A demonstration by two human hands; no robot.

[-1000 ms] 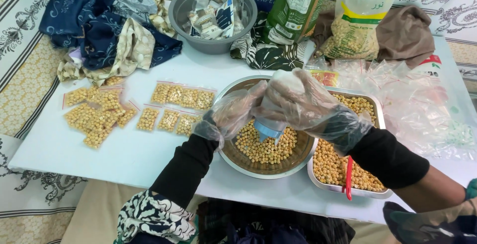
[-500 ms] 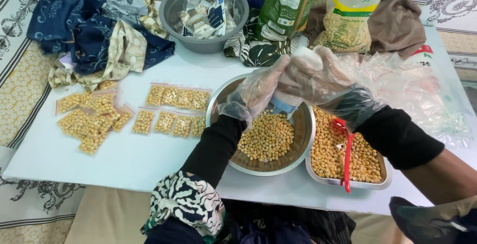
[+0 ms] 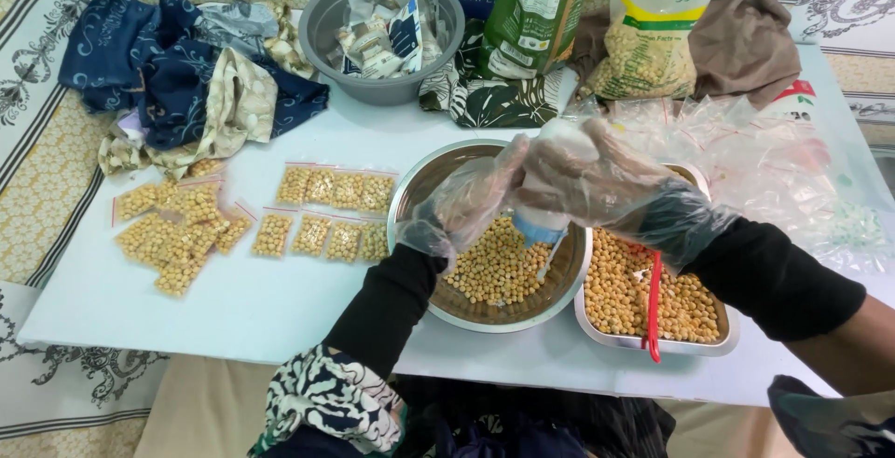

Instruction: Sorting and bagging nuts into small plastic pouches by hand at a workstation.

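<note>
Both my hands wear clear plastic gloves and meet over a round steel bowl (image 3: 410, 199) half full of chickpeas (image 3: 492, 271). My left hand (image 3: 471, 201) and my right hand (image 3: 611, 178) together grip a small white container with a blue end (image 3: 541, 225). It is held upright-ish with the blue end pointing down, just above the chickpeas. The gloves hide most of the container.
A steel tray (image 3: 729, 329) of chickpeas with a red strip (image 3: 653, 304) sits right of the bowl. Several small filled bags (image 3: 326, 211) lie at left. At the back stand a grey bowl (image 3: 322, 24) of wrappers, cloths (image 3: 186, 66), a green bag (image 3: 531, 10) and a yellow sack (image 3: 662, 20). Empty clear bags (image 3: 774, 155) lie at right.
Both hands stayed joined on the container over the bowl and lifted it slightly. The camera view shifted a little.
</note>
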